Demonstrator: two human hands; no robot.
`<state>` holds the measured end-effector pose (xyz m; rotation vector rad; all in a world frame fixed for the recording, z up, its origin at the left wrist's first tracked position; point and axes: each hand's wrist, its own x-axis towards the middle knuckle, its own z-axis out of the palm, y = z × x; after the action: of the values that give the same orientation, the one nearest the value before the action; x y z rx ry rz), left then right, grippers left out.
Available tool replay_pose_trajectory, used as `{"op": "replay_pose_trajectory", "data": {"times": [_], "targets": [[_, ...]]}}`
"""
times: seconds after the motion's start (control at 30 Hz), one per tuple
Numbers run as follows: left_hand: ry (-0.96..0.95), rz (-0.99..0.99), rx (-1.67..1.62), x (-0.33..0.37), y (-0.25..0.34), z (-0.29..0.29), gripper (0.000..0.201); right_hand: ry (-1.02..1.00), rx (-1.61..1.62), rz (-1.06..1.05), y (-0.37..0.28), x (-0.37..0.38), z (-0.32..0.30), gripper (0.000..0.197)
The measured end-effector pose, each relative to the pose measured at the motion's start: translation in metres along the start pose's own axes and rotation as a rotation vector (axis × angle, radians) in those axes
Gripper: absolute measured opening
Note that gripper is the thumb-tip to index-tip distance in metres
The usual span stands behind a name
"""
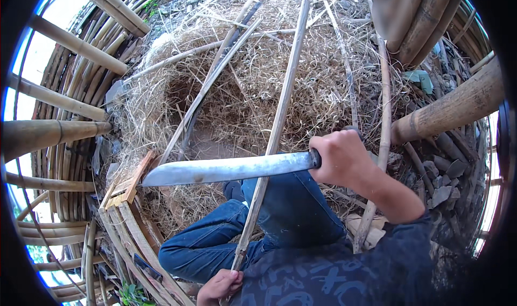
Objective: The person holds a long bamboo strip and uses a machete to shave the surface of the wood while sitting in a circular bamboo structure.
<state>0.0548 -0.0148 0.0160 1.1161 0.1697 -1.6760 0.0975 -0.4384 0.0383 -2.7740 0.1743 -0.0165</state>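
My right hand (339, 158) is closed around the dark handle of a machete (229, 169). Its long, wide blade points left and passes over a slim bamboo strip (285, 90); whether blade and strip touch, I cannot tell. The strip slants from the shavings at the far side, across my bent, jeans-clad legs, down to my waist. There my left hand (221, 284) grips its near end, fingers and thumb wrapped round it. The machete's tip reaches over toward a wooden crate on the left.
Curly bamboo shavings (258, 80) cover the ground ahead, with several loose strips (212, 82) lying across them. A slatted wooden crate (134, 225) stands at my left. Thick bamboo poles (447, 104) rise on both sides, and broken stones (444, 179) lie at right.
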Motion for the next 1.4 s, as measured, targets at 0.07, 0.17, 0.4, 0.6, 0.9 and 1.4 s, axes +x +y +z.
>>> {"op": "replay_pose_trajectory", "data": {"times": [0.07,0.17,0.4,0.6,0.9,1.4], "targets": [[0.309,-0.028,0.238,-0.012,0.001,0.018,0.024,-0.124,-0.120,-0.006,-0.002,0.011,-0.001,0.018],[0.400,0.059,0.352,-0.011,-0.006,0.021,0.028,-0.062,-0.277,0.064,0.014,0.033,-0.002,0.019],[0.185,0.075,0.220,-0.010,-0.023,-0.009,0.042,0.066,-0.202,0.508,0.100,0.092,-0.020,0.024],[0.218,0.095,0.280,-0.009,-0.005,-0.021,0.042,-0.025,0.080,0.354,0.035,0.044,-0.020,0.022],[0.485,0.152,0.654,-0.004,0.010,0.001,0.040,-0.156,-0.039,0.029,-0.006,0.023,0.010,0.024],[0.465,0.246,0.536,0.003,-0.002,0.010,0.038,-0.006,-0.234,0.120,0.019,0.039,0.012,0.020]]}}
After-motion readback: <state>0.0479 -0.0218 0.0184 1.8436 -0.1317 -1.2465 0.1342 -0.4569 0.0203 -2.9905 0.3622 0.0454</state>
